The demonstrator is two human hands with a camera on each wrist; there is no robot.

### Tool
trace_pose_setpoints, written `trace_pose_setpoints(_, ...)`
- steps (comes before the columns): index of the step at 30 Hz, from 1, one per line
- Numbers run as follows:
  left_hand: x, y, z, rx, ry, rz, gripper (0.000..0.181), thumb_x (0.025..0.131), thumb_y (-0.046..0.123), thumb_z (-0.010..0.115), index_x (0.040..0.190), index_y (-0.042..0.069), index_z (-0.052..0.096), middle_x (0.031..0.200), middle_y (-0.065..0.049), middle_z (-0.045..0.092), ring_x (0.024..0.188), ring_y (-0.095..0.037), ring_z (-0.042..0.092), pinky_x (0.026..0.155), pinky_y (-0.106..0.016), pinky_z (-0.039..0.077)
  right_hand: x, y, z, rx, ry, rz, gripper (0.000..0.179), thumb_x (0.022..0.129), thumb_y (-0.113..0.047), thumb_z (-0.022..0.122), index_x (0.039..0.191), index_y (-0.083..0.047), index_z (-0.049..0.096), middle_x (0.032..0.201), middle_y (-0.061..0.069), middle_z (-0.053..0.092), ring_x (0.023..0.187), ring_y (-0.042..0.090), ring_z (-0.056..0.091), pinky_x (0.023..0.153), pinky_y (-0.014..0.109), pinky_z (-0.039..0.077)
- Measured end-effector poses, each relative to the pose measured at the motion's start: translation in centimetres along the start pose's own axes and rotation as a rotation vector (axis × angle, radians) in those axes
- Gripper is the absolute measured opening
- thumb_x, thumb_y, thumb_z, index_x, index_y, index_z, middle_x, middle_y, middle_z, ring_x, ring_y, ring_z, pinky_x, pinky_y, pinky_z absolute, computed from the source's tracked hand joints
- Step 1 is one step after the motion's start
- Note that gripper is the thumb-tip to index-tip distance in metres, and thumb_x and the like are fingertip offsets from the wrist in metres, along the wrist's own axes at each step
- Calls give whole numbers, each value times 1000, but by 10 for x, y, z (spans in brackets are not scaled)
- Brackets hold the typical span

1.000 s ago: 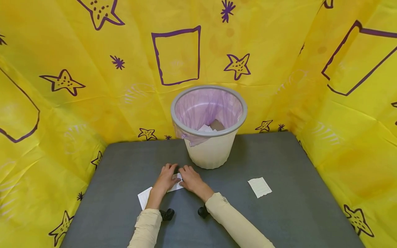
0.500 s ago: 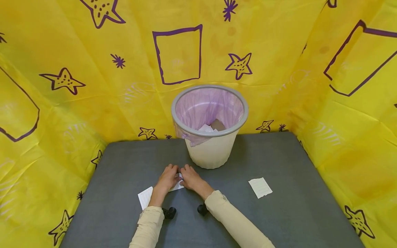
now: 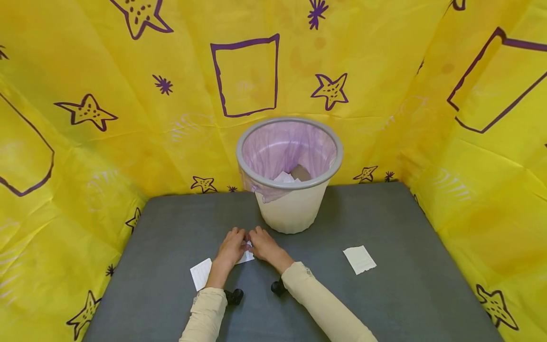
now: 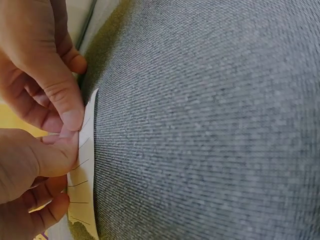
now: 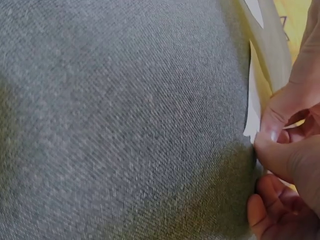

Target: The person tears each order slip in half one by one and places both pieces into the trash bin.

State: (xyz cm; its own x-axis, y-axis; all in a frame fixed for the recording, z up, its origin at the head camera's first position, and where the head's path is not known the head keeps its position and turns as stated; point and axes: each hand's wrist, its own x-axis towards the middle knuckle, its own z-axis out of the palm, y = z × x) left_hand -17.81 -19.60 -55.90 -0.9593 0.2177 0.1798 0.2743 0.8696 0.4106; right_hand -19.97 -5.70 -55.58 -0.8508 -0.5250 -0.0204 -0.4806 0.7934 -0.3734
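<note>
A small white slip of lined paper stands low over the table, just in front of the bin. My left hand pinches it between thumb and curled fingers. From the other side my right hand pinches the same paper, and the two thumbs meet at its upper part. In the left wrist view the lined face of the paper shows below the thumbs, while the fingers behind are partly hidden. The right wrist view has the paper nearly edge-on beside the thumb tips.
A cream waste bin with a grey rim and purple liner stands behind the hands, with paper scraps inside. One paper piece lies by the left forearm, another at the right. Yellow printed cloth surrounds the grey table.
The hands have drawn closer together over the paper, my left hand shifting slightly right. Less of the paper shows between them now. The bin and the other paper pieces stay put.
</note>
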Motion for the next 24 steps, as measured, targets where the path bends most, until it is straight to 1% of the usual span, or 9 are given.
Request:
trace_pose_setpoints(3, 0, 2, 2, 4, 10, 3, 20, 73, -2, 76, 82, 7, 60, 81, -8, 54, 81, -30, 56, 70, -43, 46, -2, 0, 2, 0, 23, 12, 18, 88, -22, 71, 93, -8, 61, 95, 8, 53, 88, 24, 55, 72, 31, 50)
trace_pose_setpoints(6, 1, 3, 1, 51, -3, -14, 19, 73, 0, 76, 80, 9, 61, 79, -7, 55, 80, -29, 55, 67, -42, 44, -3, 0, 3, 2, 53, 4, 14, 89, -19, 70, 89, -7, 62, 92, 8, 53, 85, 24, 56, 69, 31, 50)
trace_pose_setpoints(9, 4, 2, 2, 96, -14, -31, 17, 76, 9, 78, 76, 12, 62, 77, -5, 54, 79, -28, 54, 64, -40, 41, -3, 2, 4, -20, 82, -12, 11, 88, -13, 68, 84, -8, 60, 89, 7, 52, 81, 24, 55, 65, 30, 48)
trace_pose_setpoints(11, 4, 0, 2, 95, -4, -26, 16, 77, 12, 78, 76, 13, 63, 77, -5, 54, 79, -27, 53, 63, -38, 39, -3, 4, 5, -51, 105, -35, 10, 89, -11, 67, 82, -8, 59, 87, 7, 53, 79, 23, 55, 65, 29, 48)
trace_pose_setpoints(13, 3, -2, 3, 87, 16, 1, 15, 78, 16, 79, 76, 13, 64, 80, -5, 55, 80, -27, 53, 63, -37, 39, -4, 6, 6, -72, 127, -46, 11, 88, -10, 66, 79, -9, 58, 85, 6, 54, 77, 22, 56, 63, 28, 47)
trace_pose_setpoints(15, 2, -2, 3, 80, 39, 41, 15, 78, 15, 79, 78, 14, 64, 84, -5, 57, 82, -27, 54, 64, -37, 40, -5, 8, 6, -73, 145, -60, 12, 88, -11, 65, 78, -9, 59, 83, 6, 55, 76, 22, 56, 63, 28, 47)
trace_pose_setpoints(18, 1, -2, 0, 46, 78, 95, 15, 77, 15, 79, 80, 14, 65, 90, -5, 60, 84, -26, 56, 66, -40, 45, -8, 9, 2, 3, 146, -71, 11, 89, -11, 64, 79, -8, 61, 81, 5, 57, 74, 19, 56, 63, 26, 46)
trace_pose_setpoints(22, 3, 0, -10, -28, 134, 145, 15, 76, 15, 80, 79, 14, 65, 92, -4, 62, 84, -23, 57, 67, -38, 49, -10, 11, -6, 202, 126, -84, 9, 92, -10, 61, 85, -6, 65, 81, 5, 63, 72, 13, 56, 64, 22, 45)
trace_pose_setpoints(24, 4, 1, -16, -70, 131, 153, 13, 78, 15, 79, 81, 14, 65, 94, -4, 62, 86, -23, 57, 70, -38, 50, -11, 12, -10, 289, 120, -75, 10, 94, -9, 59, 89, -5, 67, 82, 5, 67, 72, 11, 57, 64, 19, 45)
